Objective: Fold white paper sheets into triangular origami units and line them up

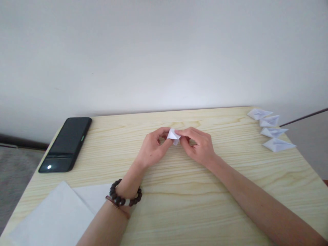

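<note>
Both your hands are pinched narrow on one folded paper piece (173, 134); it sits between the fingertips, just clear of neither grip. Your left hand (153, 147) has it from 9 o'clock, thumb on the near side, index curled behind. Your right hand (200, 145) has it from 3 o'clock, index fingertip on the top face, thumb lower down. A peaked face points to 12, a small flap hangs toward 6 between the thumbs. Finer creases: can't tell, fingers cover them.

Clock from that piece, 12 = away from you:

- 7: dark beaded bracelet (118, 199) on your left wrist, one pale bead in it, thin reddish cord (112, 201) beside it.
- 8: two white sheets, the upper sheet (53, 218) overlapping the lower sheet (92, 196). Your left forearm crosses in front of their near-right part.
- 9: black phone (66, 143), face up, light glare on the screen near its close end. Green strip on its right edge, too small to tell if it's lettered.
- 3: four folded white paper shapes (278, 145) in a column, pointed ends, near the right edge.
- 12: pale wall (164, 58) behind the far edge of the wood-grain table (205, 201).
</note>
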Tool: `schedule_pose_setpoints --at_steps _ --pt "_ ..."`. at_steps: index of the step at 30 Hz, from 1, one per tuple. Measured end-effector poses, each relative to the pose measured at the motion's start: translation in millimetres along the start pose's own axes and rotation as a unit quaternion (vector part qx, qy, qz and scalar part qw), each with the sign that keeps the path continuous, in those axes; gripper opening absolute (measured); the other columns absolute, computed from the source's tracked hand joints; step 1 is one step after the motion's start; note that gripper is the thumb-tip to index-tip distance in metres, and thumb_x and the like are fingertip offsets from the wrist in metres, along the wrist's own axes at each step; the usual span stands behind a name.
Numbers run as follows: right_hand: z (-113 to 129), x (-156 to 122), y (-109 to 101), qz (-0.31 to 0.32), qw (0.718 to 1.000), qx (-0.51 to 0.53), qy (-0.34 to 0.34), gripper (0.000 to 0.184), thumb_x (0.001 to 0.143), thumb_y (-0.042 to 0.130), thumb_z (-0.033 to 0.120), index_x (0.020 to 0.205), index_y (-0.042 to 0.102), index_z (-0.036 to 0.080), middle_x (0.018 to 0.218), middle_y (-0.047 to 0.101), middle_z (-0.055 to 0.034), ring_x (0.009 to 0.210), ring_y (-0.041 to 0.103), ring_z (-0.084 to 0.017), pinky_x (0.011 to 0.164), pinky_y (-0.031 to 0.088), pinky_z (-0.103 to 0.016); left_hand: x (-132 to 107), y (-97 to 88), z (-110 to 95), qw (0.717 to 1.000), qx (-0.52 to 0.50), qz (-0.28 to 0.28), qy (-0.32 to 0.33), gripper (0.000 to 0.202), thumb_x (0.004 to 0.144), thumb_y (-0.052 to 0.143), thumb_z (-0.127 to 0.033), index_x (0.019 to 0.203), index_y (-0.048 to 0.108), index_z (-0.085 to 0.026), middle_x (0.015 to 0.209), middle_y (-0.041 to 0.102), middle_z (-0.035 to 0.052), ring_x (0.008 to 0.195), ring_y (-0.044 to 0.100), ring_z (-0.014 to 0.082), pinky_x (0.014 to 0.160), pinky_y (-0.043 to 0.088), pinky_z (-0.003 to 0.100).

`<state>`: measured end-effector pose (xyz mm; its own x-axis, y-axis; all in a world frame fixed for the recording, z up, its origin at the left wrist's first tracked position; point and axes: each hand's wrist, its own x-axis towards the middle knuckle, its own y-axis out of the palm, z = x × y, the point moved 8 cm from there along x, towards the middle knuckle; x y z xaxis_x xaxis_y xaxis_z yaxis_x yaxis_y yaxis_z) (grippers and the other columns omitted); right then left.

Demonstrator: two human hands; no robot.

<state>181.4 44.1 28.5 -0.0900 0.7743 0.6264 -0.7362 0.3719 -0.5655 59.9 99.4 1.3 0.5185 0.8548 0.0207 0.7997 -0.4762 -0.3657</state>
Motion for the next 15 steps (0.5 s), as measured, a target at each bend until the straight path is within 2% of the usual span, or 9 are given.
schedule_pose_setpoints --at_steps 3,7,10,15 --pt "0.0 -0.3 0.0 0.002 1.000 0.006 -0.006 0.029 0.084 0.049 0.008 0.103 0.067 0.021 0.082 0.070 -0.0032 0.070 0.065 -0.014 0.065 0.052 -0.025 -0.5 -1.3 0.7 0.999 -0.036 0.013 -0.011 0.030 0.081 0.057 -0.028 0.107 0.066 -0.015 0.093 0.073 0.0060 0.083 0.067 0.0201 0.069 0.050 0.028" --pt "-0.6 -0.7 -0.1 0.000 1.000 0.007 -0.014 0.028 0.086 0.049 0.010 0.104 0.067 0.022 0.085 0.071 -0.0036 0.075 0.066 -0.015 0.068 0.054 -0.026 -1.4 -2.8 -5.4 0.996 -0.083 0.041 0.007 0.030 0.082 0.053 -0.029 0.106 0.066 -0.018 0.094 0.072 0.0039 0.088 0.066 0.0209 0.073 0.051 0.029" --pt "-0.9 -0.7 0.8 0.005 1.000 0.002 -0.013 0.027 0.087 0.049 0.011 0.104 0.067 0.022 0.087 0.071 -0.0038 0.076 0.067 -0.015 0.069 0.054 -0.026 -0.5 -5.1 -5.5 0.996 -0.090 0.019 0.000 0.028 0.087 0.050 -0.035 0.096 0.069 -0.017 0.089 0.072 0.0034 0.087 0.065 0.0196 0.072 0.050 0.027" --pt "3.6 0.7 -1.5 0.010 0.999 0.028 -0.019 0.028 0.086 0.049 0.009 0.106 0.065 0.020 0.090 0.071 -0.0050 0.081 0.067 -0.015 0.073 0.054 -0.027 0.9 2.3 2.3 0.990 -0.140 0.021 -0.019 0.028 0.083 0.060 -0.037 0.099 0.064 -0.014 0.092 0.073 0.0067 0.081 0.066 0.0178 0.068 0.050 0.026"
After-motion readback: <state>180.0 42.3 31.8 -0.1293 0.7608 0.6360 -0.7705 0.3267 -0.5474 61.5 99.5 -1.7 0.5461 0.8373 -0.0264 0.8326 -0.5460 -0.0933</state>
